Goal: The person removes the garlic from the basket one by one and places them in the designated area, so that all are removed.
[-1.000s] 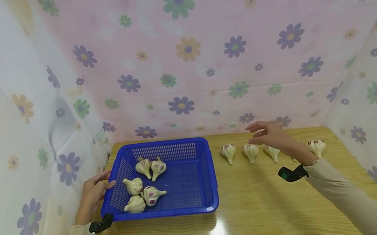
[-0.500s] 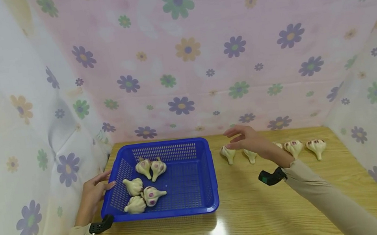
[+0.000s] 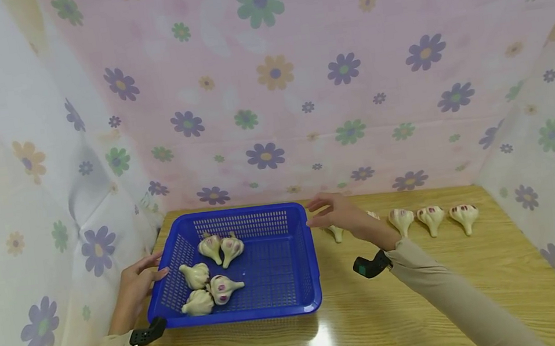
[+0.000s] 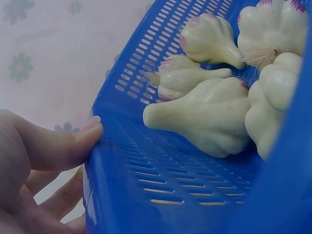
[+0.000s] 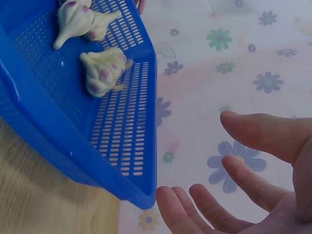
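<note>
A blue plastic basket point(image 3: 238, 315) with slotted walls stands on the left of the table and has several garlic bulbs point(image 3: 223, 289) in its left half. My left hand point(image 3: 133, 288) grips its left rim; the left wrist view puts the thumb point(image 4: 58, 148) on the rim and the fingers outside the wall. Over by the back right corner is my right hand point(image 3: 344, 218), fingers spread and nothing held. Its fingertips come very close to the rim in the right wrist view; whether they touch it I cannot tell.
Right of the basket, a row of garlic bulbs point(image 3: 432, 219) lies along the back of the wooden table point(image 3: 395, 309). My right hand and forearm partly cover the row's left end. Flowered cloth point(image 3: 307, 75) hangs behind and at both sides.
From above the bulbs in the row, my right hand has swept left to the basket's right rim, uncovering the bulbs farther right. The left hand and the basket stay in place.
</note>
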`<state>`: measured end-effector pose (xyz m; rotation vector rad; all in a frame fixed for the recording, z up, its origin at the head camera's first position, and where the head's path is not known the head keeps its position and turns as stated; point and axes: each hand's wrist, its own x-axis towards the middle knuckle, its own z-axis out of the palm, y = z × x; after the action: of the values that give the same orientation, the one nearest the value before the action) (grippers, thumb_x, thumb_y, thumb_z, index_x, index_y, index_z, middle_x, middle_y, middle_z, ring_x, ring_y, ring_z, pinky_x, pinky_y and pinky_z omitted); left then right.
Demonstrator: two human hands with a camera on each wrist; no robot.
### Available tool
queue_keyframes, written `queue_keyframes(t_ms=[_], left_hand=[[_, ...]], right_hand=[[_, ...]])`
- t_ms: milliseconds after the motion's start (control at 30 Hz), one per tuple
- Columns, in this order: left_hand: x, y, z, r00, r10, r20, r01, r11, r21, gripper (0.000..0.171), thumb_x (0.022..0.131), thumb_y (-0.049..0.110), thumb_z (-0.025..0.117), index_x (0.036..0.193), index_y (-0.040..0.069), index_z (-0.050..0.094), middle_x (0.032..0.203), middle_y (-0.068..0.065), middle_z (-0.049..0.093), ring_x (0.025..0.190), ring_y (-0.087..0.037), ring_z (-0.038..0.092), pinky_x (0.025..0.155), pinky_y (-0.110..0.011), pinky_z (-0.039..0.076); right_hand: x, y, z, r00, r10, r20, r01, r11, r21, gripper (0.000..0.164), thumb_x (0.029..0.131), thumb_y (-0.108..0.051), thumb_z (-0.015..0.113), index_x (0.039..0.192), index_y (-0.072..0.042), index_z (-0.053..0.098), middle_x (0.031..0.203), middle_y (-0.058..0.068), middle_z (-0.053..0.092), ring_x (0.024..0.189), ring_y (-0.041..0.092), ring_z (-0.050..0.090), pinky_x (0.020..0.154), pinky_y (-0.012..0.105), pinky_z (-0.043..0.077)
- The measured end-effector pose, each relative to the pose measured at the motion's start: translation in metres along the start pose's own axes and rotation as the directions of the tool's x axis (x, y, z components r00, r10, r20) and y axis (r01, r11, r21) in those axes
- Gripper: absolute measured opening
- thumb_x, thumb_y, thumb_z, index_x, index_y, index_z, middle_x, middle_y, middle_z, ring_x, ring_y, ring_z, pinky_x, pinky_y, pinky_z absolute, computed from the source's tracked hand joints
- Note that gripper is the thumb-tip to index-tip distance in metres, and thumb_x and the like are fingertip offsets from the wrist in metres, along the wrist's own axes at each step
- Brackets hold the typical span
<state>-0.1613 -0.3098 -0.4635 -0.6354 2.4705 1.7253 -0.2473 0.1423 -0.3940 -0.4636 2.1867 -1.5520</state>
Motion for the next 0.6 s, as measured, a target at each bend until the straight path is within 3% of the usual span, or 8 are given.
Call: queue_keyframes(t_ms=[333,600], left_hand=[[0.0,0.0,-0.001,1.0,0.01,-0.006,-0.01,1.0,0.007,0.058,0.088,0.012,0.063,0.142,0.007,0.043,0.134,-0.019,0.044,0.092,-0.018,0.055,0.073,-0.029,0.053],[0.001,-0.001,0.0,1.0,0.014,-0.01,-0.014,1.0,0.002,0.058,0.087,0.012,0.064,0.142,0.007,0.044,0.132,-0.019,0.046,0.087,-0.015,0.055,0.07,-0.027,0.052]], right_hand=[[0.016,0.001,0.023,1.0,0.017,0.008,-0.017,0.995,0.093,0.044,0.085,-0.013,0.071,0.125,-0.004,0.054,0.13,0.019,0.048,0.104,0.029,0.059,0.088,0.045,0.049],[0.029,0.001,0.041,0.999,0.041,0.031,-0.045,0.986,0.163,0.047,0.085,-0.009,0.069,0.127,0.003,0.051,0.133,0.026,0.044,0.106,0.031,0.057,0.088,0.047,0.048]])
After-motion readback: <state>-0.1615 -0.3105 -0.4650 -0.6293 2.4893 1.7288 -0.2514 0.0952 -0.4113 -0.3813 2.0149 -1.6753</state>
